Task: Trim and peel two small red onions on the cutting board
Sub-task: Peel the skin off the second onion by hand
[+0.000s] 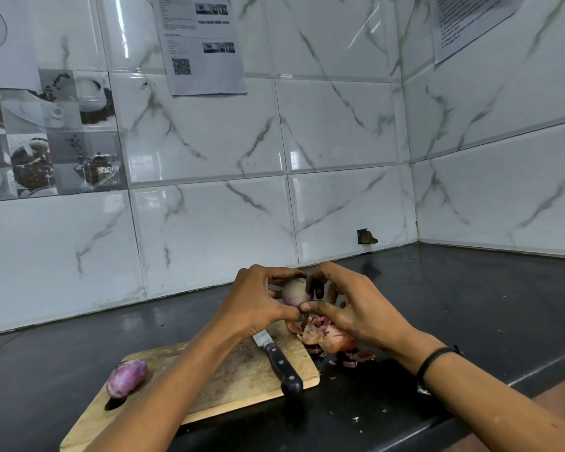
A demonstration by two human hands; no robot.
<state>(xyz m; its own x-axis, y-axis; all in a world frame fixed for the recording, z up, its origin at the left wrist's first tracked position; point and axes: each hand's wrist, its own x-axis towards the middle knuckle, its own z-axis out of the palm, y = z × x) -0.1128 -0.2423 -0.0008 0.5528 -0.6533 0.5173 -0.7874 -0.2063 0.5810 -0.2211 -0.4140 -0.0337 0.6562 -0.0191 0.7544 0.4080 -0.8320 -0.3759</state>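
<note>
Peeling is in hand: the left hand [255, 305] grips an onion [292, 291] above the cutting board [242, 370], the right hand [356, 311] pinching skin [304, 322] at its lower end. Next, that strip probably needs a steady pull away.

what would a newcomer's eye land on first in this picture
The left hand and right hand hold a pale onion in the air above the far end of the cutting board, fingers pinching it. A second onion, purple, lies near the board's left corner, a knife lies along its right side, and a heap of peels sits at its far right corner.
</note>
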